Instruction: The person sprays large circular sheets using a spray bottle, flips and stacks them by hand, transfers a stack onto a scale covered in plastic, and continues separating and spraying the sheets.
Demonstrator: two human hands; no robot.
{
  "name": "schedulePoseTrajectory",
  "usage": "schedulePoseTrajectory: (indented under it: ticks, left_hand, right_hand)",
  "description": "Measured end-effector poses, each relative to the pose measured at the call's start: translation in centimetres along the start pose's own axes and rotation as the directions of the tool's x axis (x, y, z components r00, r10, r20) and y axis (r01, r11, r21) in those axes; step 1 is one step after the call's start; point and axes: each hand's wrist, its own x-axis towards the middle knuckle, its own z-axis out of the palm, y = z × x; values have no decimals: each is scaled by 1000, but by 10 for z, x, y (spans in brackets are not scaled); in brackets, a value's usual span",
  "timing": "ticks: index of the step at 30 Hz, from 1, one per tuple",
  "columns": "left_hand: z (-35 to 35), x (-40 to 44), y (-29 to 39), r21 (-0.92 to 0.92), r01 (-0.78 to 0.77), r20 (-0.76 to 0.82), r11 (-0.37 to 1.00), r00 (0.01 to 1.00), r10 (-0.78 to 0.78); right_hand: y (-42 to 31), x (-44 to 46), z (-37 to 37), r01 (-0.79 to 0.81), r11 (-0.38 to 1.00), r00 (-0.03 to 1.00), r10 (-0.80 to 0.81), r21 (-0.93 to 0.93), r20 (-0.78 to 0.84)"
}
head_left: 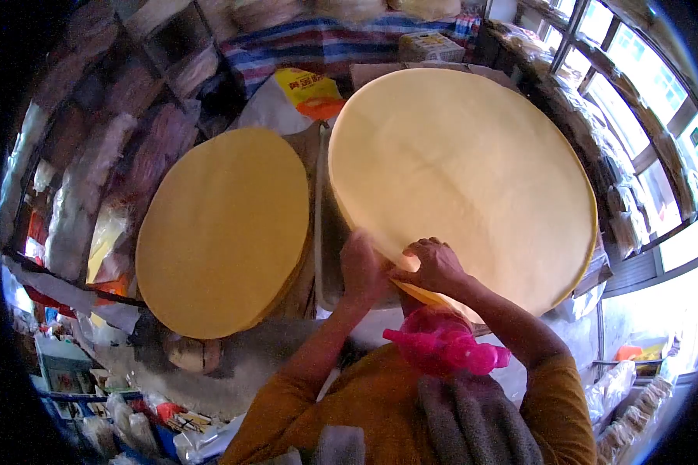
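Note:
A large round pale-yellow sheet stack [465, 170] lies in front of me on the right. At its near-left edge, my left hand [362, 266] is closed around the rim, with its fingers partly blurred. Close beside it, my right hand [434, 266] has its fingers curled, thumb toward the left hand, pinching the sheet's edge. The near edge is slightly lifted there. A second, darker yellow round stack [225, 232] sits to the left, touched by neither hand. Below my right hand, a bright pink plastic object [450, 345] rests against my body.
A metal tray edge [329, 232] runs between the two stacks. Behind them are a white bag with a yellow label [306, 89], striped cloth [326, 50] and a box [433, 46]. Racks of plastic-wrapped bundles [93, 170] line the left; windows [644, 70] are at right.

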Motion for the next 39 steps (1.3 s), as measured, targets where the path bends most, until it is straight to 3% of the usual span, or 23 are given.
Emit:
schedulePoseTrajectory:
  ticks: [2,3,5,9,12,15,18,20,24,27,30,31,32,33,34,36,37,38,39]
  left_hand:
    - [3,4,2,-83,13,-76,996,997,-19]
    - [4,5,2,-123,19,-115,992,993,-33]
    - [11,3,-5,-5,89,-26,996,996,-89]
    - [15,-4,-10,40,144,46,989,988,-146]
    - [35,-5,-27,332,-189,216,924,969,121]
    - [40,8,-29,280,-270,332,921,928,171]
    - [35,30,-25,220,-322,444,921,873,200]
    - [32,34,-23,169,-310,467,935,861,201]
    - [19,51,-5,180,-256,674,950,736,70]
    - [19,52,-5,206,-310,651,928,751,106]
    - [9,70,10,207,-337,794,918,606,43]
    - [12,72,8,-141,-63,800,988,580,151]
    - [17,73,4,-456,229,773,860,580,256]
    - [20,74,3,-671,483,720,562,604,341]
    - [20,74,5,-745,616,663,258,640,388]
    - [9,68,18,-612,679,553,-405,734,394]
    - [-6,72,32,-579,593,582,-559,781,226]
    - [0,67,26,-599,643,677,-477,725,127]
    - [10,59,14,-604,695,751,-390,661,16]
  right_hand:
    - [-3,-4,-2,12,999,997,-15,-45,-80]
    - [-1,-2,0,-39,999,998,37,-36,-45]
    - [11,4,5,-136,990,990,137,-26,24]
    - [5,14,-33,-81,991,989,67,-104,-132]
    - [10,25,-61,-94,968,954,20,-231,-301]
    - [-1,28,-106,93,938,855,-247,-334,-455]
    - [-6,31,-147,-60,891,905,-141,-450,-401]
    - [11,36,-176,-50,817,897,-216,-574,-386]
    - [12,38,-239,-154,835,849,-161,-528,-503]
    - [-5,32,-257,-125,795,818,-257,-594,-515]
    - [-19,21,-231,-62,673,805,-403,-737,-435]
    - [-26,15,-213,21,712,794,-438,-702,-421]
    - [-31,6,-191,102,746,781,-469,-658,-411]
    - [-29,-6,-170,241,817,817,-462,-523,-346]
    - [-28,-18,-154,360,860,838,-468,-361,-280]
    - [-56,-49,-153,298,953,911,-303,-62,-279]
    - [-53,-69,-153,207,948,969,-165,242,-183]
    - [-44,-91,-153,77,854,997,-60,514,-50]
    - [-33,-112,-147,-36,700,994,-51,713,101]
